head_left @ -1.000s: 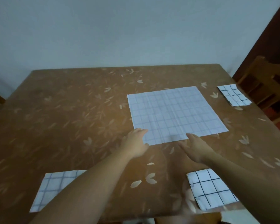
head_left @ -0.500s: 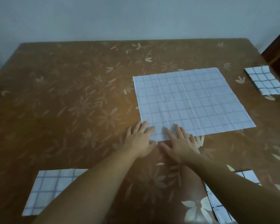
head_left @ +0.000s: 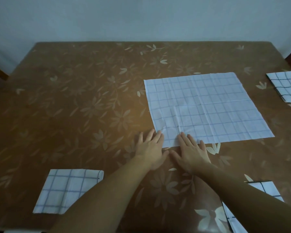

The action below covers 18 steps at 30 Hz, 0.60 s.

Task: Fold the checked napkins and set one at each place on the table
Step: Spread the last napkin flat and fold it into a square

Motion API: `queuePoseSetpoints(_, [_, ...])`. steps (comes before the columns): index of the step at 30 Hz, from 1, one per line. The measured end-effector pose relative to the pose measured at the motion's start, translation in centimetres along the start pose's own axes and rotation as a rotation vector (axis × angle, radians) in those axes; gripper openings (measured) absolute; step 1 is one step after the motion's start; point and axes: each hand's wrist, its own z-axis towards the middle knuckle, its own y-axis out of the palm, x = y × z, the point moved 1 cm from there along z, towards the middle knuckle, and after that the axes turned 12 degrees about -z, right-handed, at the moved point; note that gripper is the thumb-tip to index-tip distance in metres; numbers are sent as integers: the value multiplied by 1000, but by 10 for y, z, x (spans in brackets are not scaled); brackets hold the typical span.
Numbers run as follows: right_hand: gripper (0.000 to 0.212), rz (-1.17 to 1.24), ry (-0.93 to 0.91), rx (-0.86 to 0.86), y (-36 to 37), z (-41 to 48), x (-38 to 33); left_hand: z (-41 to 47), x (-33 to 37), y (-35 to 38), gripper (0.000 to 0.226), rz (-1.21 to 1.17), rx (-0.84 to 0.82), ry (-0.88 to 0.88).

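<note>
Across the whole near view lies the brown table with the pale flower-print cover [head_left: 74, 101], which carries four napkins.

On its right half, the large white cloth napkin with thin blue checks [head_left: 208, 106] is spread flat and unfolded, with crease lines crossing it. Its near edge lies just in front of my hands.

Three folded checked napkins sit at the table's edges:
- The folded blue-checked napkin [head_left: 62, 190] is at the near left, partly under my left forearm.
- The folded dark-checked napkin [head_left: 286, 86] is at the far right edge, well apart from the spread cloth.
- The second dark-checked folded napkin [head_left: 269, 188] is at the near right, mostly hidden by my right forearm.

My left hand [head_left: 151, 148] lies palm down with the fingers straight. It holds nothing, and the fingertips touch the spread napkin at its near left corner.

My right hand [head_left: 190, 152] lies just beside it, flat and palm down. Its straight fingers rest on the napkin's near edge and grip nothing.
</note>
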Motion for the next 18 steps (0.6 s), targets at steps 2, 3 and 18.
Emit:
queuePoseSetpoints(2, [69,8,-15,26,-2,-1,3,-6,1,0,67,-30,6,12])
queuePoseSetpoints(3, [64,22,-23,50,-3,-1,4,-10,1,0,66,-54,25,23])
queuePoseSetpoints(18, [28,544,148,400,-36,-49,41,-17,1,-12,87,-127,202,44])
